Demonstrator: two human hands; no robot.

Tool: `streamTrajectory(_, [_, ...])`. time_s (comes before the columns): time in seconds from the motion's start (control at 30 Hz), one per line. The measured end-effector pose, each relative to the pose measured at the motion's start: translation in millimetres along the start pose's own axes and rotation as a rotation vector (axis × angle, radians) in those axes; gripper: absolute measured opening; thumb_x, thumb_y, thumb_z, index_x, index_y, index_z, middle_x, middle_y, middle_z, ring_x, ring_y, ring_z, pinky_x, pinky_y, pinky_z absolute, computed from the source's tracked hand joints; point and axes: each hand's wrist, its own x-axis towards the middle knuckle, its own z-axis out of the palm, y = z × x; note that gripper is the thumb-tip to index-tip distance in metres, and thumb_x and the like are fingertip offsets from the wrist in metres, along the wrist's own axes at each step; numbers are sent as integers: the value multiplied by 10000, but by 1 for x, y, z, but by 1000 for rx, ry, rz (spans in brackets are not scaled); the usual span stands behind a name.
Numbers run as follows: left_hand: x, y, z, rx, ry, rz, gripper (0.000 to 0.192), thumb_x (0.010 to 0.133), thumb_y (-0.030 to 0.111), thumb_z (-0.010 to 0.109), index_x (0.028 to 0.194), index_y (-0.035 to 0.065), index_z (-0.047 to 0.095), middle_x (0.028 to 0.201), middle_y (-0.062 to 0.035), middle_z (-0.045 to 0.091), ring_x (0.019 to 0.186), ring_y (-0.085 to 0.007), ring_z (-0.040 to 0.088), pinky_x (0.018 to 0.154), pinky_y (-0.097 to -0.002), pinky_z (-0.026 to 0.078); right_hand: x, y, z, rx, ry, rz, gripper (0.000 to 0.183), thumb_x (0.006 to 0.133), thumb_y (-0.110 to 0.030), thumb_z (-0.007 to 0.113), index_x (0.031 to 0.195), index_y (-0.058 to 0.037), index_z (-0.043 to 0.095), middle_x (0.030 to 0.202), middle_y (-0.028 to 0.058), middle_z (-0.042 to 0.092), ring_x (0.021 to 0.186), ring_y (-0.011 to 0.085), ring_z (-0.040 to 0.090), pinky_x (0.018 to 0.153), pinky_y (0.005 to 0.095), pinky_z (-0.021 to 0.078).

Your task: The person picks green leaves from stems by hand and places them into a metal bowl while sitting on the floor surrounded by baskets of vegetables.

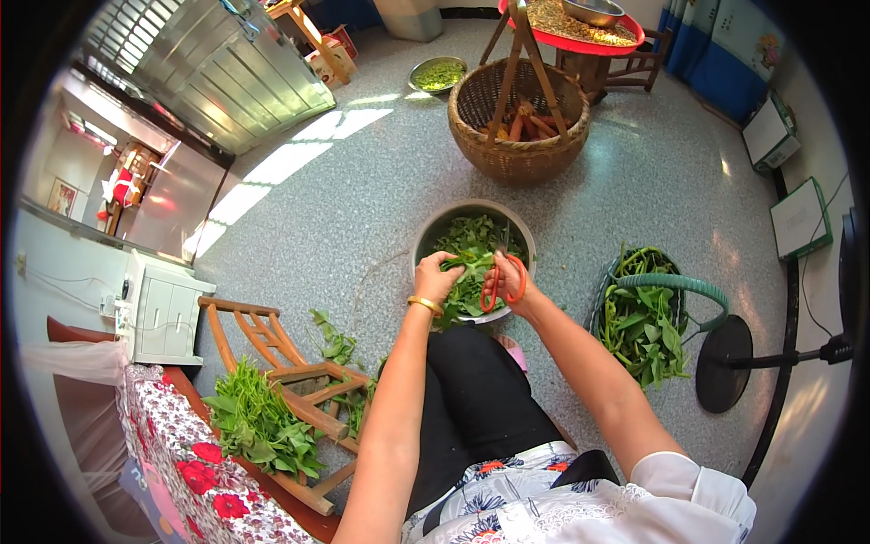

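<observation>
Over a metal basin on the floor, my left hand grips a bunch of leafy greens. Scissors with orange-red handles are in my right hand, their blades pointing up and away from me. The two hands are close together at the near half of the basin. Cut green leaves fill the basin below them. A gold bracelet circles my left wrist.
To my right stand a handled basket of leafy stems and a black fan base. A tipped wooden chair with piled greens is at my left. Ahead are a wicker basket and a bowl of chopped greens.
</observation>
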Motion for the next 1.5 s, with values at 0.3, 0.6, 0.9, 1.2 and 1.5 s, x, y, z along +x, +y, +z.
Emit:
streamTrajectory(0.3, [11,-23,-1,-367,119,-250,178,691,65,648,844,4,579,749,-46,591,628,-110,550,560,-244,468,-28,3,-13,-824,-308,-164,513,773,-431,534,1040,-8,418,881,83,508,771,158,495,661,267,411])
streamTrajectory(0.6, [3,-4,0,43,43,-132,217,648,132,665,835,32,618,717,-61,619,632,-119,568,605,-256,452,-16,-4,3,-913,-158,-33,398,799,-416,500,822,-18,496,709,78,535,619,184,498,588,312,407])
streamTrajectory(0.9, [8,-27,3,-233,29,-301,275,696,102,637,933,-17,565,759,-65,603,610,-121,566,532,-238,461,-16,10,-2,-1183,-55,-238,362,802,-365,510,742,-7,510,598,101,530,565,227,517,567,348,418])
streamTrajectory(1.2, [-2,17,-9,-639,-116,-475,181,725,71,612,883,1,554,754,-51,590,591,-117,558,523,-221,474,-16,10,-9,-852,-289,-152,367,819,-366,505,946,-24,471,813,50,511,744,120,469,667,252,392])
streamTrajectory(1.5, [-2,2,-2,-431,-197,-196,364,665,115,671,990,35,527,964,-98,562,801,-172,569,674,-270,465,-6,14,-7,-1009,-71,-238,386,779,-393,530,781,-6,516,633,115,530,600,203,518,577,315,407])
